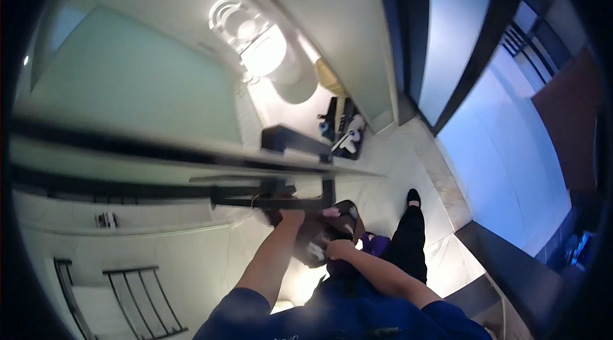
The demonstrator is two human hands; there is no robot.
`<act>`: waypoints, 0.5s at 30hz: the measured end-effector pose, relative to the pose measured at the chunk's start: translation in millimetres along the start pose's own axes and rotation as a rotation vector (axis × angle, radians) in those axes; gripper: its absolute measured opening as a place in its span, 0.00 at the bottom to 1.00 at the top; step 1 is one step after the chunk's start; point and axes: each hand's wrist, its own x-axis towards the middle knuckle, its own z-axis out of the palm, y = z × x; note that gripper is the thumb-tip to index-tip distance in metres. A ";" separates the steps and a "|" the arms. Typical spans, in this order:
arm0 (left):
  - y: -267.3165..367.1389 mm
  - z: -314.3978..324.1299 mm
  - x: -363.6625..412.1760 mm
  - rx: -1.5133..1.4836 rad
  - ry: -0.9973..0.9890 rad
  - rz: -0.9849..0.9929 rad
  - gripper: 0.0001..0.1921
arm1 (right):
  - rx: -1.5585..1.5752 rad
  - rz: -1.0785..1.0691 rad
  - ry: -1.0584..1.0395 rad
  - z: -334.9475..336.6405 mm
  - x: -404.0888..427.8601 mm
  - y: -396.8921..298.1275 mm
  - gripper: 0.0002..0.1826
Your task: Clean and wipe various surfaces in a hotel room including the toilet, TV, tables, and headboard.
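Note:
A dark brown bag (311, 234), probably plastic, hangs in front of my body, with pale and pink crumpled items showing at it. My right hand (339, 249) grips the near right edge of this bag. My left hand (291, 216) is at the bag's far left side. A dark bar-shaped door handle (297, 203) partly covers its fingers, so their hold is unclear. A purple cloth (376, 245) is just right of my right hand, close to my dark-trousered leg.
A dark-edged glass panel (143, 148) crosses the left side. Beyond it are a white toilet (266, 52) and a black caddy (354, 151) with bottles and cleaning tools. Black rails (143, 299) are at lower left. A doorway with a stone threshold (443, 182) is on the right.

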 end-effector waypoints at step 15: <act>120.0 -12.1 65.9 -0.187 -0.399 -0.242 0.23 | -0.079 -0.085 0.279 -33.2 -33.9 46.6 0.15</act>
